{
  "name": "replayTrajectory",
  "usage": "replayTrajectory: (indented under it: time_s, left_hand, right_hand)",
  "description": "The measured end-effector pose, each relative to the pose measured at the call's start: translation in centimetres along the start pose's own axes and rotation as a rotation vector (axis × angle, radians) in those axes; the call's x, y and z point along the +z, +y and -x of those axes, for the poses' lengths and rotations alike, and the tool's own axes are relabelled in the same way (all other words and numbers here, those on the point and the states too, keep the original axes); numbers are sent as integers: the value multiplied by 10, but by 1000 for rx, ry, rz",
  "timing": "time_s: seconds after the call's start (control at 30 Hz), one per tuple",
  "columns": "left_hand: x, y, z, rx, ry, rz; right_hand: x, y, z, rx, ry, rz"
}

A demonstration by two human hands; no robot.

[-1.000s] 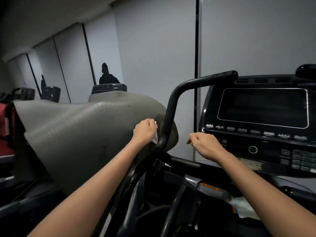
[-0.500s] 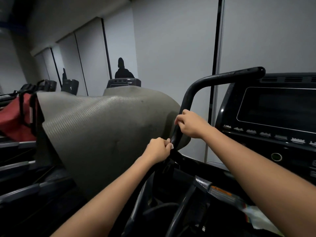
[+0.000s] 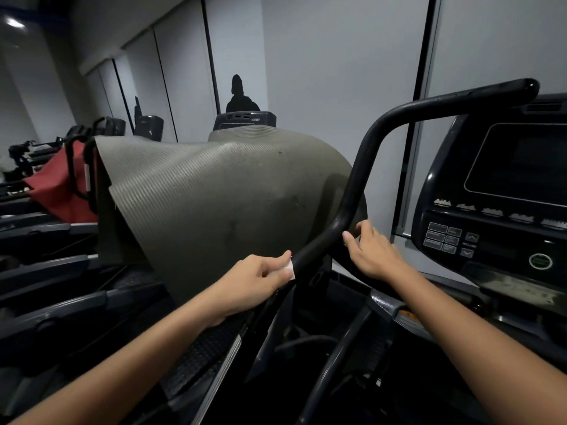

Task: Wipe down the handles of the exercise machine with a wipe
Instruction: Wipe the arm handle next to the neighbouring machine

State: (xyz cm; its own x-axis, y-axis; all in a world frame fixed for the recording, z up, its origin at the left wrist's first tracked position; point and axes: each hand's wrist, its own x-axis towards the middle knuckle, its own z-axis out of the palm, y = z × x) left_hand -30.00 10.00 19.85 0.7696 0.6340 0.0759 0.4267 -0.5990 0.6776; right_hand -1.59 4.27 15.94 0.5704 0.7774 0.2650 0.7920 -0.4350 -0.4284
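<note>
The left hand (image 3: 260, 279) has slid down the black handle (image 3: 352, 191) – it pinches the white wipe (image 3: 290, 267) against the bar's lower stretch. The right hand (image 3: 372, 251), just above it, has loosened from its grip, fingers half open and only touching the bar – so the upper curve and top likely remain to wipe.

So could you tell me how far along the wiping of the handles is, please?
Nothing shows as finished. In hand: the left hand presses a white wipe against the lower black handle, the right hand touching just above. Left: the upper bend and end.
</note>
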Motion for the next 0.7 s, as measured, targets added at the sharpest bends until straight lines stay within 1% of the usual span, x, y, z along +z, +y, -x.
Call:
replayTrajectory:
  time_s: [0.13, 0.2, 0.27, 0.37, 0.43, 0.5, 0.63, 0.7]
  left_hand:
    - [13, 14, -11, 66, 69, -83]
    - [19, 24, -28, 72, 120, -87]
    - [25, 32, -51, 24, 146, -84]
    - [32, 50, -86, -124, 135, -60]
    - [32, 65, -101, -204, 82, -134]
    - [33, 73, -110, -247, 21, -208]
    - [30, 73, -96, -245, -45, -345]
    - [25, 67, -81, -199, -97, -418]
  right_hand:
    - [4, 9, 7, 62, -193, 188]
    - [2, 10, 8, 65, -244, 268]
    - [0, 10, 7, 76, -276, 310]
    - [-2, 12, 6, 111, -336, 336]
    - [0, 15, 8, 81, -321, 330]
    - [0, 18, 11, 46, -276, 336]
    - [-2, 17, 20, 47, -230, 357]
    - [-1, 16, 26, 24, -182, 410]
